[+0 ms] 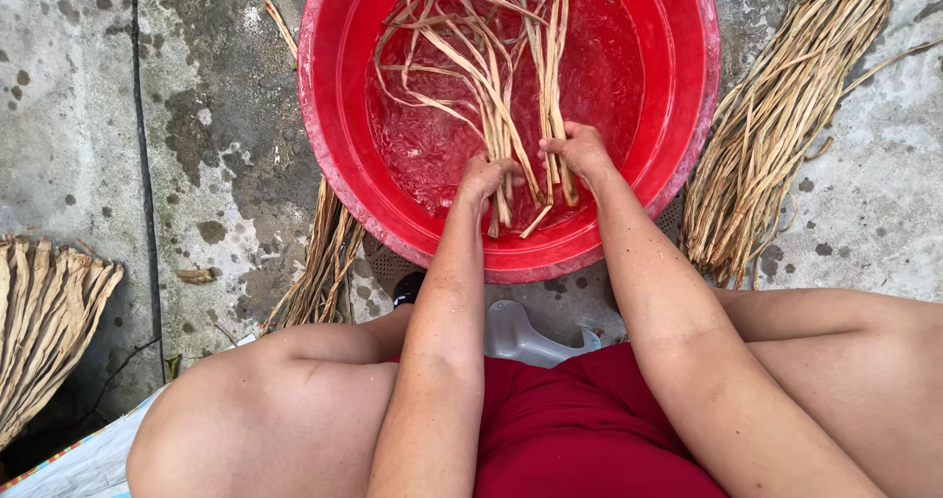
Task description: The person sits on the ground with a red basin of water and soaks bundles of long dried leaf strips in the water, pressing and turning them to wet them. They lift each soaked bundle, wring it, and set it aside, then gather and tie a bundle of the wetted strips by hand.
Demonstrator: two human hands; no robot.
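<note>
We've got left hand [484, 177] and right hand [577, 150] both clenched on tan dried reed strips [496, 95], 6 o'clock in the round red plastic water-filled basin [334, 144], keeping them submerged.

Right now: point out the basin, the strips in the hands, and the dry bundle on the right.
basin [339, 144], head view, left rim.
strips [501, 115], head view, wet stems above the left hand.
dry bundle [776, 115], head view, middle of the stalks.
</note>
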